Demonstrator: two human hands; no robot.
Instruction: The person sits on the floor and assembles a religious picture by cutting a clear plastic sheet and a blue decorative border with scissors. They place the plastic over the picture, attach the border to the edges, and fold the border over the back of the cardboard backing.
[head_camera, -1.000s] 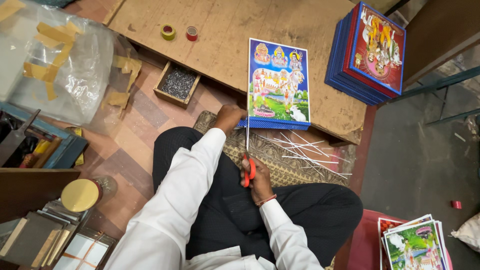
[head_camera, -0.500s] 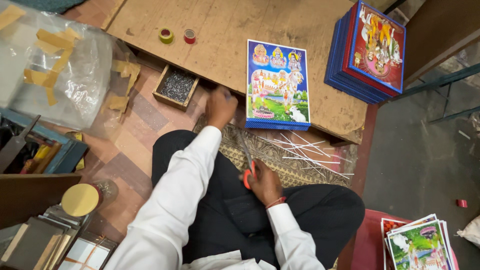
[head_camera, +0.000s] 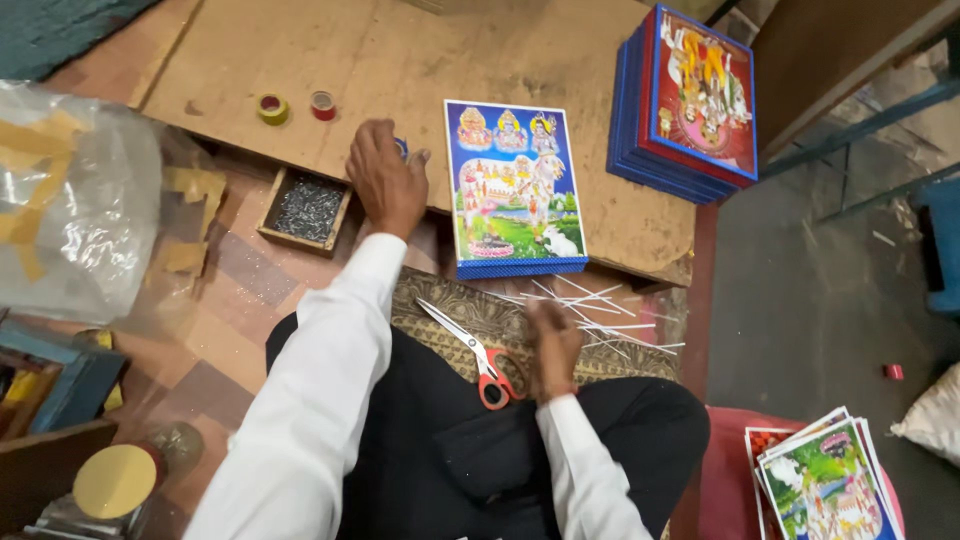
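Scissors lie open on the mat, right hand just beside.

Two tape rolls; one scissors; one framed picture lying flat; one frame stack; one nail box.

The left hand hides most of a small blue object; the right hand is motion-blurred.

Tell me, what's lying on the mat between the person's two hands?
In the head view, red-handled scissors lie open on the patterned mat, between the left hand up at the board and the right hand, close beside the right one.
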